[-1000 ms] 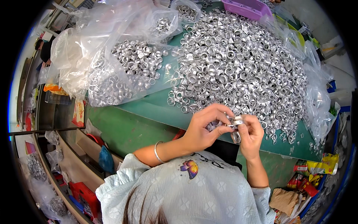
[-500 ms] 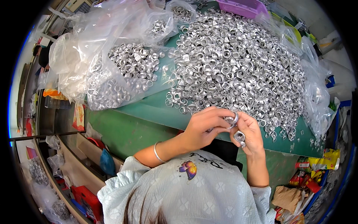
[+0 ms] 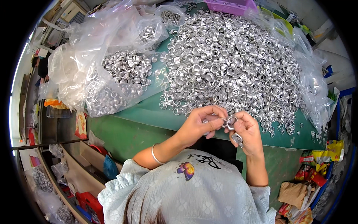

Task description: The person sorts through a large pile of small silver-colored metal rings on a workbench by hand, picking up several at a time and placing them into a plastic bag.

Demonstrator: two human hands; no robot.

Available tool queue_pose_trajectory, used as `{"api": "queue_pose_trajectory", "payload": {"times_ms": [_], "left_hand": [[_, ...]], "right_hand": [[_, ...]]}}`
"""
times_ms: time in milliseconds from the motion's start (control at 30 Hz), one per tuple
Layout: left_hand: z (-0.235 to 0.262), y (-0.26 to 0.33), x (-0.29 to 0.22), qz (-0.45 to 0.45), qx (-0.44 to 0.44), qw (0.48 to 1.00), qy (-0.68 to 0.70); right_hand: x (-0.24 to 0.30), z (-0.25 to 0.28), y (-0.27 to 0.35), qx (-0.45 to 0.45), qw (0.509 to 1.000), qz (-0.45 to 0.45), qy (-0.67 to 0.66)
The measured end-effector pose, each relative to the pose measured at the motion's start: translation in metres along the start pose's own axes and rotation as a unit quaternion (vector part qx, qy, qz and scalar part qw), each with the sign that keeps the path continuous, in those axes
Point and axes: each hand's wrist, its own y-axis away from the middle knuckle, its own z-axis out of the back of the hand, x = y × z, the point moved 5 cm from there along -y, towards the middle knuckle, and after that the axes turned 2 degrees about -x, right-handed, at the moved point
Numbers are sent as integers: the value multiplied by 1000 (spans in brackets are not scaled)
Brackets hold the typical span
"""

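Observation:
My left hand (image 3: 199, 126) and my right hand (image 3: 249, 135) meet just in front of the table's near edge. Between them is a silver metal ring (image 3: 231, 123), pinched by the right thumb and fingers. My left fingertips close on a small silver ring (image 3: 224, 122) touching or close beside it. Against the right palm lies another, chunkier ring (image 3: 236, 139). Something silver also shows inside the curled left fingers, mostly hidden. Beyond both hands spreads a large heap of silver rings (image 3: 231, 71).
Left on the green table (image 3: 149, 112) lies a clear plastic bag (image 3: 112, 93) of rings, with smaller filled bags behind. A purple basket (image 3: 231, 5) stands at the far edge. Clear plastic (image 3: 315, 93) lines the right side. Open drawers (image 3: 82, 164) are at lower left.
The left fingertips have shifted slightly left and the ring between the hands now faces more openly. The whole view has moved a little.

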Motion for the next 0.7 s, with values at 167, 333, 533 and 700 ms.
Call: {"api": "queue_pose_trajectory", "payload": {"times_ms": [167,333,533,700], "left_hand": [[-2,-3,16,33,-58,998,17],[-12,-7,30,60,-60,996,29],[-23,-13,44,158,-69,981,83],[-29,-20,47,154,-19,988,13]], "right_hand": [[0,6,10,-70,996,46,29],[7,12,25,-126,978,111,124],[5,29,36,-154,958,150,193],[6,47,44,-149,971,106,153]]}}
